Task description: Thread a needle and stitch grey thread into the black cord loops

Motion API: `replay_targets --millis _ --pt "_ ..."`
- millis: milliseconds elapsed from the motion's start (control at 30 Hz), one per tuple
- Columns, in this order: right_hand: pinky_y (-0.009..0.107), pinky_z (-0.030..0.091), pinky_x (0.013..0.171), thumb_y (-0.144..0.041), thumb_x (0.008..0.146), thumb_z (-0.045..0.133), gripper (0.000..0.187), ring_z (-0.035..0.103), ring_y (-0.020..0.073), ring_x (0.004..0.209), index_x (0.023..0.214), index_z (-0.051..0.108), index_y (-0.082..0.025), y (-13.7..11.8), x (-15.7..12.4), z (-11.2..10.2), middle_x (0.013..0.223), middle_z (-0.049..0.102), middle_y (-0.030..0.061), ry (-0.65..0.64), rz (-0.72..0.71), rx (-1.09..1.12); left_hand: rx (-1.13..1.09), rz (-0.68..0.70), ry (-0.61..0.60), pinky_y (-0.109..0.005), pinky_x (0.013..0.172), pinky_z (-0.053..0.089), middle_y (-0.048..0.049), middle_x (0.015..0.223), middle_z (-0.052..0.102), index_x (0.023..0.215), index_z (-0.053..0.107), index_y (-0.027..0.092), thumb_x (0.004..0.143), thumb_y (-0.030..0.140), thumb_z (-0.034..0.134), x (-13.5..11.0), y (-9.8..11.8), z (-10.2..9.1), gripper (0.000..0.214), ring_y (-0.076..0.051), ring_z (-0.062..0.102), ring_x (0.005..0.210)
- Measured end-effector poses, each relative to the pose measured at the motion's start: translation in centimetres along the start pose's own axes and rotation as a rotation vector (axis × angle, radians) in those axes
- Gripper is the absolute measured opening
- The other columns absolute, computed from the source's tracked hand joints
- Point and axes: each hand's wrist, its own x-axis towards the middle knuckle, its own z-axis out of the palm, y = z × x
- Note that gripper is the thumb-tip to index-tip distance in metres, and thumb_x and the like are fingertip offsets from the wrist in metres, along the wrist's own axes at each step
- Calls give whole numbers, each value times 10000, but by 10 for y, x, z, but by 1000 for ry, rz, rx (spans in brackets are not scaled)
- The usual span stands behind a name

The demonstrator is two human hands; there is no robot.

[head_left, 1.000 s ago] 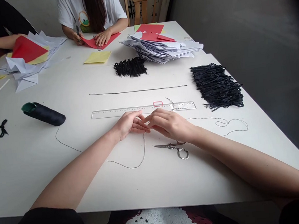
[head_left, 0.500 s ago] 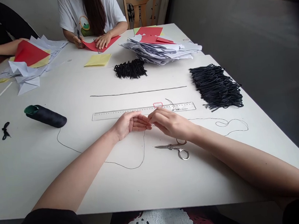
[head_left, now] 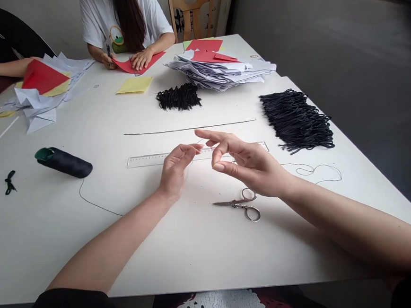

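Note:
My left hand [head_left: 176,173] is closed in a pinch above the ruler, with a fine dark thread [head_left: 96,205] between thumb and fingertips. This thread runs from a black thread spool [head_left: 66,163] on the left and passes behind my left forearm. Just to the right, my right hand [head_left: 254,164] is open, palm turned inward, its fingers apart. Below the hands lie small metal scissors [head_left: 234,203], blades pointing left. A clear ruler [head_left: 147,161] lies behind the hands, its middle partly covered by them. Loose thread loops [head_left: 308,169] rest right of my right hand.
Beyond the ruler lies a straight black cord [head_left: 161,131]. Black looped cords form a large bundle [head_left: 297,120] on the right and a smaller pile [head_left: 178,97] farther back. Paper stacks [head_left: 220,72] stand behind. Across the table [head_left: 157,267], a person [head_left: 91,20] handles red paper.
My right hand has come away from my left and its fingers have spread. My left hand has turned and lifted slightly, now pinching the thread. The thread loop below the hands is gone from view.

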Motion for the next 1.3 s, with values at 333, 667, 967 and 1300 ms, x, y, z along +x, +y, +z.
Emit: replay_targets --millis 333,667,967,1300 --pt "431 333 1071 -436 857 625 280 363 240 1363 767 593 -173 36 -5 27 1274 589 84 267 417 379 -224 -321 -73 -170 492 367 30 686 550 753 534 186 837 329 611 -15 -8 15 183 -41 352 468" --pt "339 415 888 -454 807 666 287 496 228 1228 833 611 -173 37 -4 24 1312 565 80 342 463 449 47 -229 24 -232 410 197 7 637 544 678 676 170 739 371 701 -14 -8 8 212 -40 270 449" --pt "247 466 732 -460 801 669 348 605 159 989 1024 675 -192 40 -6 27 1245 600 85 343 548 685 132 -146 144 -232 435 258 27 555 482 704 712 207 727 402 714 -13 -12 4 196 -69 343 479" --pt "241 478 657 -398 727 761 284 608 124 775 894 735 -169 43 -9 30 910 679 59 328 536 586 193 -96 99 -257 558 395 23 561 528 631 704 211 731 373 709 -14 -12 4 190 -107 489 564"
